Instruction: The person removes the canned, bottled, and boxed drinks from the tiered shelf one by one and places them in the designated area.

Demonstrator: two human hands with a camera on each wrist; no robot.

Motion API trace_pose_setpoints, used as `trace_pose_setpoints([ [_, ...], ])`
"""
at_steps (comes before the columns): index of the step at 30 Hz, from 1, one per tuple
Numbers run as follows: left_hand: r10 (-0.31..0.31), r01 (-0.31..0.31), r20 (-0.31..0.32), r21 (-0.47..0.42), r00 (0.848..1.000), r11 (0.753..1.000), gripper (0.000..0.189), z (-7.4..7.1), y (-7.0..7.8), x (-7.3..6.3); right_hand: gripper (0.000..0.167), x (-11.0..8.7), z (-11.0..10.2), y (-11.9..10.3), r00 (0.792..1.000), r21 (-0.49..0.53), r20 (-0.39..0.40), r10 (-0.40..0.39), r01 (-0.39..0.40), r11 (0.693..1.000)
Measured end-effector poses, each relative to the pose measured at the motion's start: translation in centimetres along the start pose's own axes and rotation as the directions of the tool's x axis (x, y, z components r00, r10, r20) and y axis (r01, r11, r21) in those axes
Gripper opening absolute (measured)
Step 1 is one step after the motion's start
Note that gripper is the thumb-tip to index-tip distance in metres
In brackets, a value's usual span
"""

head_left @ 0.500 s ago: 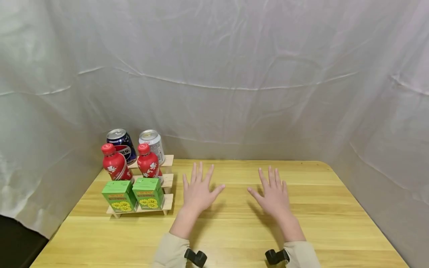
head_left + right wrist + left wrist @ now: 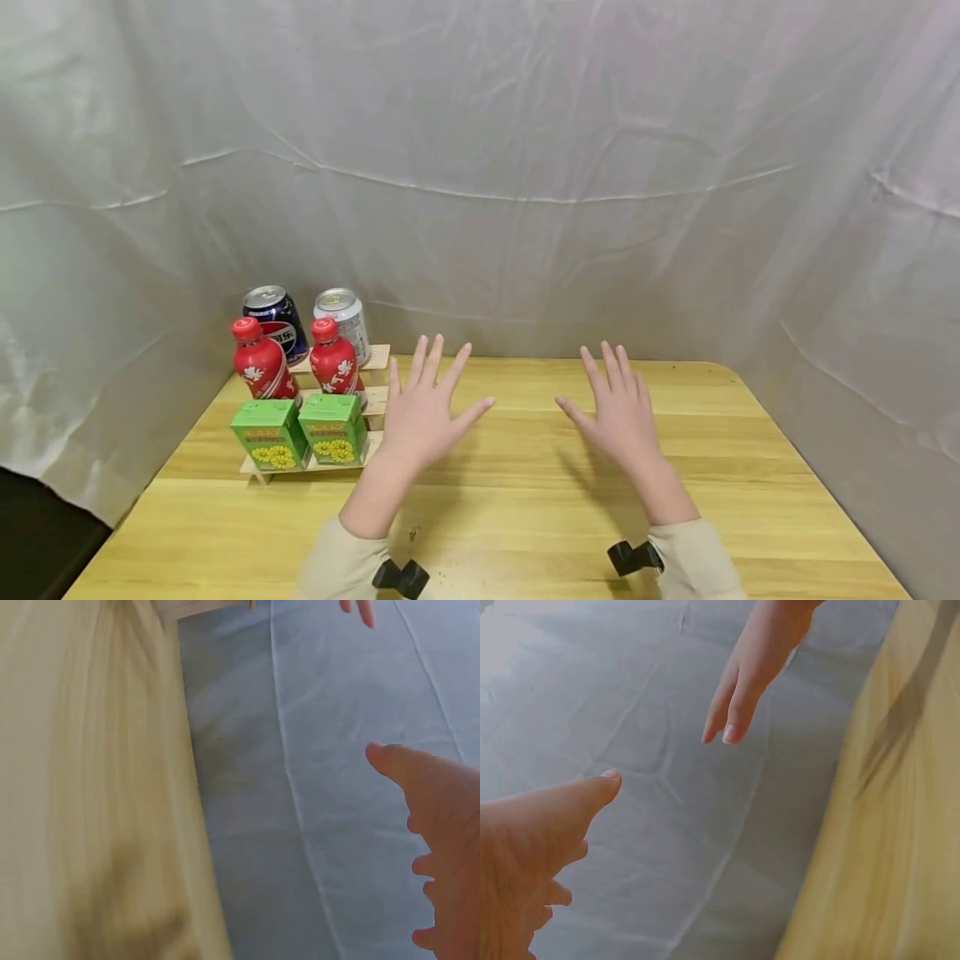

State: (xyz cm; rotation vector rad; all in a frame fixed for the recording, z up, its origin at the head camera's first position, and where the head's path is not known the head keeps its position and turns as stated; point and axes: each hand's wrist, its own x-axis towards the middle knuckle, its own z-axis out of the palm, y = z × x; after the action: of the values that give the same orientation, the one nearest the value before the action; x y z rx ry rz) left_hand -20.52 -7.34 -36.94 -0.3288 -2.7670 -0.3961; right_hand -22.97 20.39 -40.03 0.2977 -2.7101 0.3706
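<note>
My left hand [image 2: 422,417] hovers palm down over the table, fingers spread and straight, holding nothing. It is close beside the right end of a small three-tier wooden rack [image 2: 378,357]. My right hand [image 2: 621,415] is held the same way further right, also with nothing in it. On the rack's lowest tier stand two green drink cartons [image 2: 268,435] with yellow flowers. Two red bottles [image 2: 266,368] occupy the middle tier. At the top are a dark blue can [image 2: 276,321] and a white can [image 2: 342,321]. In the left wrist view the right hand [image 2: 761,671] shows too.
The wooden table [image 2: 525,500] reaches back to a grey cloth curtain [image 2: 495,167], which also hangs along both sides. A dark area [image 2: 37,533] lies beyond the table's left edge. Each sleeve carries a black wrist mount [image 2: 636,557].
My left hand has moved left and up, now overlapping the rack's right edge in the head view. The right hand has risen a little. The drinks stay in place.
</note>
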Motion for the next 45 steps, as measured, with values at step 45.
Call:
trace_pose_setpoints([
  [45,-0.184,0.208,-0.285,0.054,0.941,0.977,0.073,-11.0,-16.6,-13.1,0.068,8.0,-2.8,-14.6,0.829,0.041,-0.313,-0.463,0.498,0.866],
])
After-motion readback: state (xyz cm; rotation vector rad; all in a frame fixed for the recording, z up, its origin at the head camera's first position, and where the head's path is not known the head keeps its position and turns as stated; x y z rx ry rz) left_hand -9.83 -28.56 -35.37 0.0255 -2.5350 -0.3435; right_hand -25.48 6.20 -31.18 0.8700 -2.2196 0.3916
